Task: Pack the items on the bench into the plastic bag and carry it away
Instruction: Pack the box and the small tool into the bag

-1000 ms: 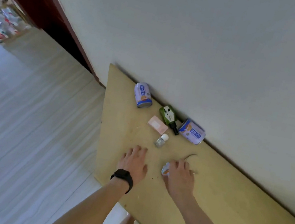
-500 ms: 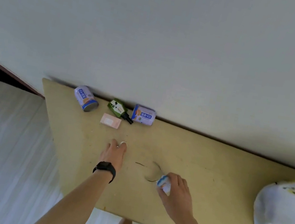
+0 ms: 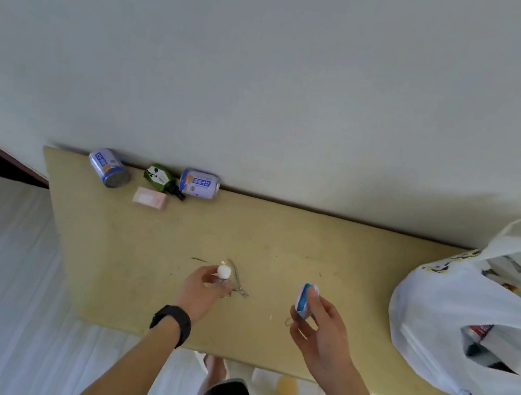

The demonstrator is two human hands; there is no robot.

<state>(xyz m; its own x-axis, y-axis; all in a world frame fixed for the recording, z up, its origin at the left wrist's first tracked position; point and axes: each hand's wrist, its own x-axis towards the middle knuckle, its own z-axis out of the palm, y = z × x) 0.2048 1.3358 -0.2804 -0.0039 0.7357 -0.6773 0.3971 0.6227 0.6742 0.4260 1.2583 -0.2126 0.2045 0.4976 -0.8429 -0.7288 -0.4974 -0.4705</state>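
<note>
Against a pale wall, the yellowish wooden table [image 3: 280,235] is carrying a white plastic bag [image 3: 440,316] at its right end. The right grip [image 3: 320,326], nearer the bag, is pinching a small blue-and-white tub [image 3: 304,295]; the left grip [image 3: 201,288] is clasping a small clear white-capped bottle [image 3: 224,272].

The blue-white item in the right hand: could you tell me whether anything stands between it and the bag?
Nothing visible: only bare bench lies between the blue-white item in the right hand and the bag. The left hand's bottle is off that path.
</note>
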